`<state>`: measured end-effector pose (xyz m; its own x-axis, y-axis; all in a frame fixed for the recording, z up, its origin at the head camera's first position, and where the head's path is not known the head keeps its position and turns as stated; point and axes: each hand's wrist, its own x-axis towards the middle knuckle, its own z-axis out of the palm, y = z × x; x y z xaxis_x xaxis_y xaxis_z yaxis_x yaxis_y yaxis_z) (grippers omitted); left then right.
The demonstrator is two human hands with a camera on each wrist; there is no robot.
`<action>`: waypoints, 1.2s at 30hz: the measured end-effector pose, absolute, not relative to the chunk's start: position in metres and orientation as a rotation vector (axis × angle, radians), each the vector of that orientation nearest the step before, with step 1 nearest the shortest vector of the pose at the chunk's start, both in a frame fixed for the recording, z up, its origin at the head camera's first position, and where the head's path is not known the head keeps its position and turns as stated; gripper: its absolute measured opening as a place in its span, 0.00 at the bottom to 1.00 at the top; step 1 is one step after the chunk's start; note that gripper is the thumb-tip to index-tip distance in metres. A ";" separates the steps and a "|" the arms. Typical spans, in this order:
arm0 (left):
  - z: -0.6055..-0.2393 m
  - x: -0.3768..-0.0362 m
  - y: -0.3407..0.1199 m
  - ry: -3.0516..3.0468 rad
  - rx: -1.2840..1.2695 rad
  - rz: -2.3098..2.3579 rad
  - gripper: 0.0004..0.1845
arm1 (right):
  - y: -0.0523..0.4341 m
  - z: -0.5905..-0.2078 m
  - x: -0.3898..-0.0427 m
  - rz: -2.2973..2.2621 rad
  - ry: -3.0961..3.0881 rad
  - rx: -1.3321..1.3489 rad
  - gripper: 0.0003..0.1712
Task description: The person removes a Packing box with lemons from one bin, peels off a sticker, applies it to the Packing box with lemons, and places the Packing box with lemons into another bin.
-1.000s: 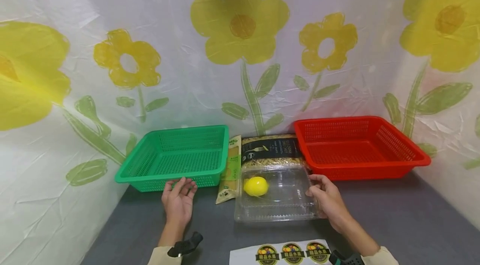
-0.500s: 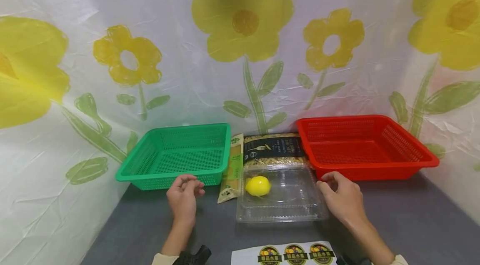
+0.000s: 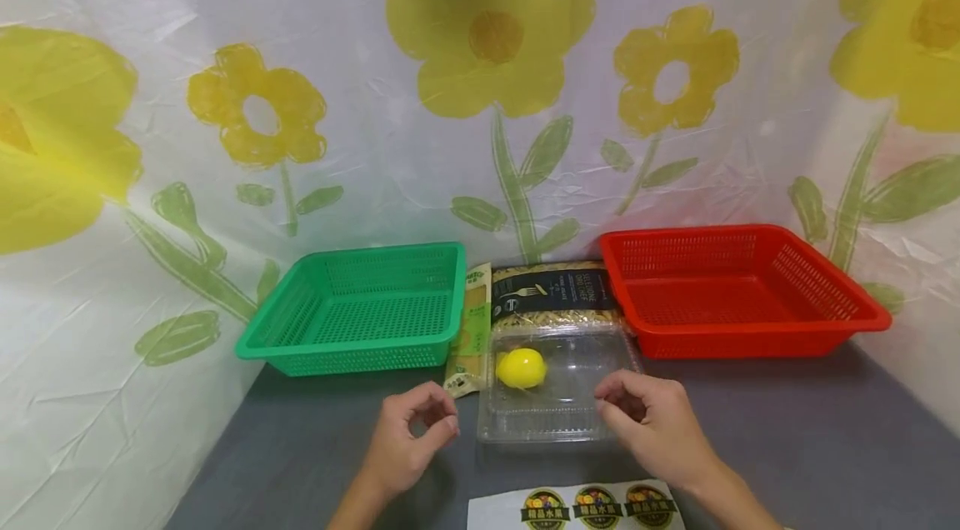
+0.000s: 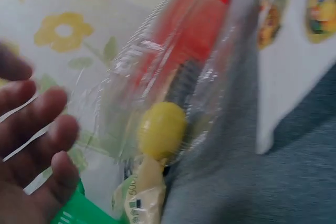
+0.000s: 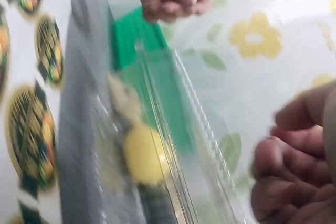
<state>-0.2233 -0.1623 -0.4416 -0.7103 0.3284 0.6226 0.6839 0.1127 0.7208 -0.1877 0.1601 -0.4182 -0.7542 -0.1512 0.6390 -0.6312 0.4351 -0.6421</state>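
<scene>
On a grey table (image 3: 787, 447) before a flowered backdrop, a green basket (image 3: 360, 309) stands at the left. The left hand (image 3: 408, 447) is held loosely curled, grasping nothing, just left of a clear plastic box (image 3: 558, 384) with a yellow lemon (image 3: 521, 367) inside. The right hand (image 3: 656, 426) is likewise curled and empty at the box's right front corner. A red basket (image 3: 738, 292) stands at the right. The box is best gripped at both sides together, so the lemon is not rolled about.
</scene>
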 end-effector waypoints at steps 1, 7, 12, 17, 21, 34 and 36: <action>-0.443 -0.221 -0.161 -2.131 -1.062 -1.620 0.10 | 0.157 -0.419 -0.185 1.312 -2.223 0.732 0.18; -0.451 -0.206 -0.153 -2.546 -1.290 -1.632 0.05 | 0.140 -0.429 -0.174 1.420 -2.543 1.082 0.07; -0.458 -0.204 -0.150 -2.745 -1.383 -1.654 0.03 | 0.132 -0.446 -0.177 1.423 -2.774 1.156 0.05; -0.469 -0.206 -0.148 -2.860 -1.419 -1.531 0.05 | 0.126 -0.464 -0.181 1.480 -2.923 1.080 0.10; -0.473 -0.208 -0.142 -2.906 -1.442 -1.323 0.08 | 0.125 -0.469 -0.182 1.327 -2.980 1.048 0.12; -0.477 -0.210 -0.138 -2.889 -1.452 -1.138 0.08 | 0.125 -0.477 -0.180 1.182 -2.962 0.948 0.15; -0.479 -0.210 -0.141 -2.891 -1.450 -1.166 0.08 | 0.123 -0.479 -0.180 1.189 -2.966 0.942 0.16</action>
<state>-0.2101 -0.1406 -0.4788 -0.6084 0.7929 0.0341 0.5948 0.4271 0.6811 -0.1804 0.1233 -0.4790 -0.8236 -0.5662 0.0322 -0.4317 0.5891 -0.6831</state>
